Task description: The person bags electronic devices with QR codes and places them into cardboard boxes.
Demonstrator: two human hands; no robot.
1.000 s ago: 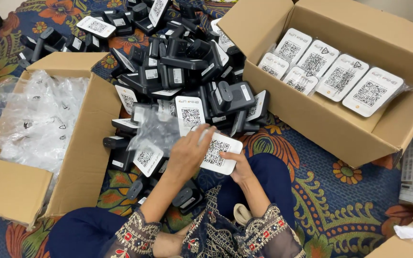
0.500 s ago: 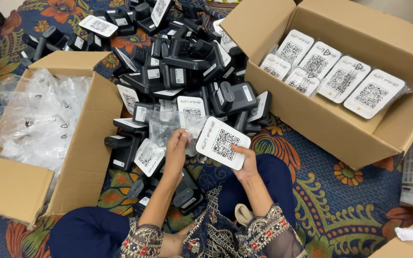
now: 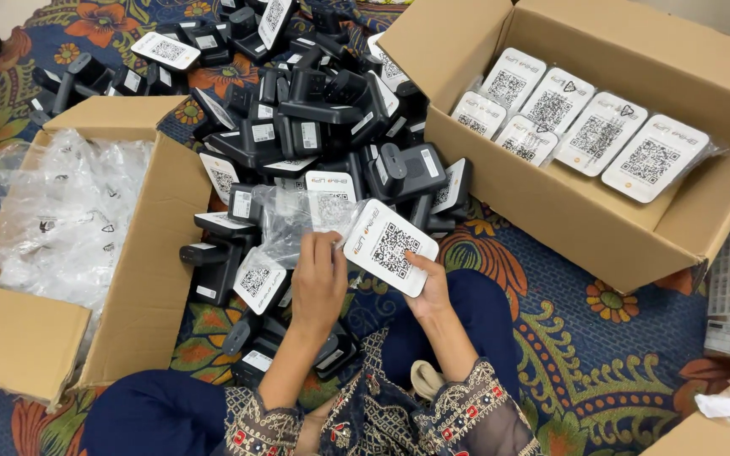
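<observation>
While the right hand pinches the near edge of a white square-code plaque from below, fingers closed on it and thumb on its face, the left hand is closed on the near edge of a clear plastic bag, its mouth lying just left of the plaque. The plaque is tilted, held above the person's lap and just near the heap of black devices. Half a second ago plaque and bag sat much the same; the left hand has since closed in towards the plaque and the bag's clear film now spreads higher over the devices behind it. A second ago the left hand lay across the plaque's face, and it is now off it.

To the left, an open cardboard box holds a loose mass of empty clear bags. To the far right, a larger cardboard box carries a row of bagged plaques standing on edge. All rests on a patterned floral rug. The person's embroidered sleeves show at the near edge.
</observation>
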